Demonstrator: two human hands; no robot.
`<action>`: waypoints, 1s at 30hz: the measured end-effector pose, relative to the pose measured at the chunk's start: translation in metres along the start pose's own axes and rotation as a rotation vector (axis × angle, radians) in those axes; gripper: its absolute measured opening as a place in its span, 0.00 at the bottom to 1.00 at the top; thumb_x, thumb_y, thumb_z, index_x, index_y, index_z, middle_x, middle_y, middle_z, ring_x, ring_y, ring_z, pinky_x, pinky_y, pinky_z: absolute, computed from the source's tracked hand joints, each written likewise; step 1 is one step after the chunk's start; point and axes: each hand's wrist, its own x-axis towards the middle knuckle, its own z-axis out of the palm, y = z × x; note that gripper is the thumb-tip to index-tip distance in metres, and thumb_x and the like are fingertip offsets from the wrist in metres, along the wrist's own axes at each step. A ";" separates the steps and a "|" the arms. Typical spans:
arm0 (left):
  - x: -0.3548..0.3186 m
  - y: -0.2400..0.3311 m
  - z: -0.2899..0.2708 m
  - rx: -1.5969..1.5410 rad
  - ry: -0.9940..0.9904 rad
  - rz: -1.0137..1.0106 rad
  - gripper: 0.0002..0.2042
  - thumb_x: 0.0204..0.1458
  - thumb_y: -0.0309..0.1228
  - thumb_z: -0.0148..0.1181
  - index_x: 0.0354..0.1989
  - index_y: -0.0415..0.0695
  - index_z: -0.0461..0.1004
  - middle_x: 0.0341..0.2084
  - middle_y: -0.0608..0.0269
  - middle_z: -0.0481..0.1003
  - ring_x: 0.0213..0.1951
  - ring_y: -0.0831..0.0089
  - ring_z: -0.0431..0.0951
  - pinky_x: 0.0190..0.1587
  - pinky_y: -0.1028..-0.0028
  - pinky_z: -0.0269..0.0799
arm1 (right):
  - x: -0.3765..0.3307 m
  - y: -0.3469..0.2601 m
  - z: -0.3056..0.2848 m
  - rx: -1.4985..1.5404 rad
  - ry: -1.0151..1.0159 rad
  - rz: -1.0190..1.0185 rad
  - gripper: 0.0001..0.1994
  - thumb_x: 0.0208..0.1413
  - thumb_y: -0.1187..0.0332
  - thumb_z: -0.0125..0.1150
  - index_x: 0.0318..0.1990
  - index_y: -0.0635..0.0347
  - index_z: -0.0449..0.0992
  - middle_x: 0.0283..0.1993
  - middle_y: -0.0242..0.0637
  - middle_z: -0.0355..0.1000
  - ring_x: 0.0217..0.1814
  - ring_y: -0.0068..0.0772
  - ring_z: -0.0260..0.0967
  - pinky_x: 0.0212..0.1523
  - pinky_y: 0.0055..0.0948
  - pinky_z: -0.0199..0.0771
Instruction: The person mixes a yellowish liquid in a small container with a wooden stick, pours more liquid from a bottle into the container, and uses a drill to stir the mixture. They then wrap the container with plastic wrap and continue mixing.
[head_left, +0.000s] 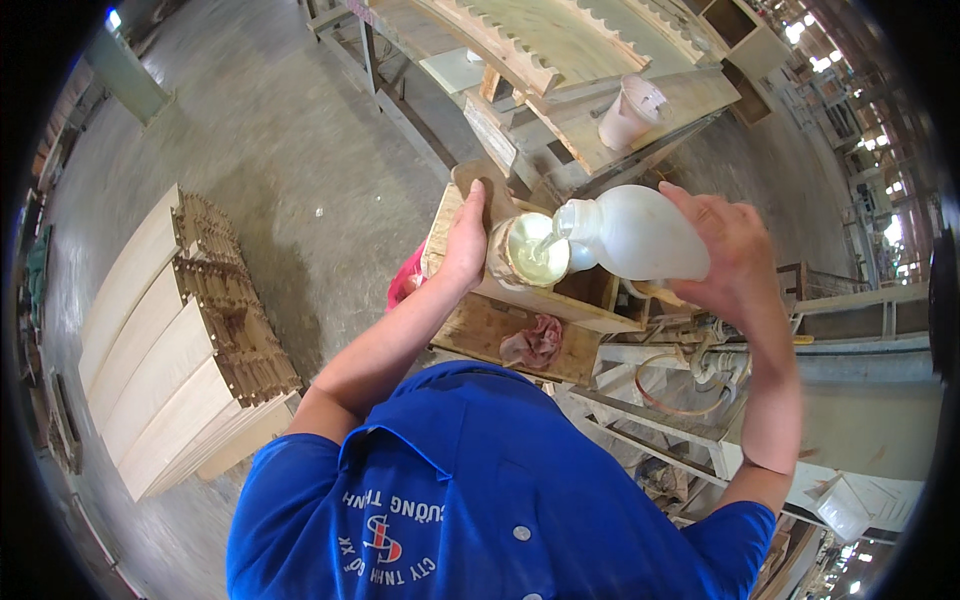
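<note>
My right hand point(735, 245) grips the base of a translucent white plastic bottle point(645, 235). The bottle is tipped on its side, its neck pointing left over the rim of a cup point(503, 262). Pale, creamy liquid point(538, 250) lies in the cup, and a thin stream seems to run from the bottle mouth. Against the cup's left side is my left hand point(466, 245), closed around it, with most fingers hidden. Its thumb lies by a brown flat piece with a rounded end point(487, 192), just behind the cup.
Below the cup stands a wooden box point(590, 316) with a pinkish rag point(532, 342) beside it. A whitish bucket point(632, 113) sits on the far workbench, near notched wooden strips point(500, 50). Stacked curved panels point(180, 370) stand on the left floor; metal machinery point(700, 365) is at right.
</note>
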 end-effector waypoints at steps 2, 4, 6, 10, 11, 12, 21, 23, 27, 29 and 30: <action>-0.002 0.005 0.004 -0.049 -0.024 -0.025 0.24 0.61 0.47 0.36 0.48 0.36 0.66 0.43 0.54 0.71 0.45 0.67 0.72 0.50 0.69 0.68 | -0.010 0.003 0.019 0.135 0.054 0.059 0.42 0.25 0.68 0.69 0.59 0.47 0.62 0.41 0.36 0.70 0.40 0.38 0.68 0.44 0.35 0.63; -0.005 0.010 0.009 -0.099 -0.025 -0.049 0.25 0.61 0.48 0.34 0.47 0.36 0.66 0.41 0.53 0.71 0.43 0.65 0.73 0.49 0.68 0.69 | -0.020 0.004 0.039 0.272 0.103 0.124 0.42 0.25 0.67 0.69 0.58 0.48 0.62 0.42 0.37 0.70 0.42 0.40 0.69 0.44 0.36 0.64; -0.007 0.013 0.012 -0.102 0.009 -0.038 0.25 0.61 0.48 0.34 0.46 0.36 0.66 0.41 0.53 0.71 0.43 0.65 0.73 0.48 0.68 0.70 | -0.026 -0.002 0.059 0.418 0.152 0.190 0.42 0.25 0.66 0.69 0.58 0.49 0.63 0.45 0.38 0.71 0.44 0.42 0.69 0.46 0.36 0.66; -0.008 0.015 0.015 -0.090 0.028 -0.021 0.24 0.61 0.48 0.34 0.46 0.37 0.67 0.40 0.53 0.71 0.42 0.66 0.73 0.48 0.69 0.69 | -0.036 -0.008 0.091 0.818 0.196 0.304 0.42 0.26 0.65 0.70 0.59 0.50 0.62 0.51 0.39 0.69 0.50 0.43 0.68 0.52 0.36 0.64; -0.008 0.015 0.015 -0.079 0.033 -0.010 0.24 0.61 0.48 0.34 0.46 0.37 0.67 0.39 0.53 0.72 0.42 0.67 0.73 0.48 0.69 0.69 | -0.036 -0.010 0.094 0.852 0.190 0.315 0.43 0.26 0.64 0.70 0.59 0.50 0.62 0.51 0.40 0.69 0.51 0.42 0.68 0.53 0.36 0.63; -0.008 0.015 0.014 -0.057 0.040 0.011 0.24 0.61 0.48 0.34 0.47 0.37 0.66 0.39 0.54 0.72 0.42 0.67 0.73 0.48 0.69 0.69 | -0.037 -0.011 0.096 0.886 0.185 0.327 0.43 0.26 0.64 0.70 0.59 0.51 0.62 0.52 0.40 0.69 0.53 0.42 0.67 0.54 0.36 0.63; -0.006 0.019 0.012 0.260 -0.073 0.297 0.23 0.62 0.46 0.33 0.47 0.37 0.64 0.37 0.58 0.71 0.40 0.72 0.71 0.45 0.73 0.67 | -0.044 -0.014 0.083 0.387 0.029 0.312 0.42 0.27 0.63 0.67 0.59 0.50 0.61 0.42 0.39 0.71 0.44 0.41 0.68 0.47 0.39 0.63; -0.005 0.017 0.015 0.304 -0.044 0.374 0.23 0.62 0.46 0.32 0.47 0.37 0.63 0.36 0.58 0.71 0.40 0.72 0.70 0.46 0.73 0.66 | -0.045 -0.016 0.081 0.393 0.004 0.333 0.42 0.27 0.63 0.67 0.59 0.51 0.62 0.44 0.41 0.70 0.45 0.42 0.67 0.48 0.37 0.61; -0.003 0.013 0.013 0.421 -0.025 0.532 0.22 0.63 0.45 0.31 0.46 0.36 0.63 0.36 0.56 0.70 0.40 0.69 0.69 0.46 0.71 0.64 | -0.043 -0.019 0.081 0.347 -0.040 0.320 0.42 0.27 0.62 0.66 0.60 0.50 0.61 0.42 0.39 0.71 0.45 0.38 0.68 0.46 0.36 0.61; -0.003 0.011 0.013 0.467 -0.025 0.564 0.22 0.63 0.44 0.30 0.45 0.36 0.65 0.36 0.55 0.70 0.41 0.67 0.69 0.47 0.70 0.63 | -0.044 -0.017 0.083 0.343 -0.066 0.310 0.41 0.27 0.62 0.66 0.59 0.50 0.62 0.43 0.39 0.71 0.44 0.38 0.68 0.46 0.35 0.61; -0.003 0.010 0.014 0.487 -0.038 0.584 0.22 0.63 0.43 0.30 0.44 0.36 0.66 0.36 0.55 0.70 0.41 0.66 0.69 0.47 0.69 0.63 | -0.044 -0.016 0.085 0.341 -0.080 0.305 0.41 0.27 0.62 0.66 0.59 0.50 0.62 0.43 0.39 0.71 0.44 0.38 0.68 0.46 0.35 0.61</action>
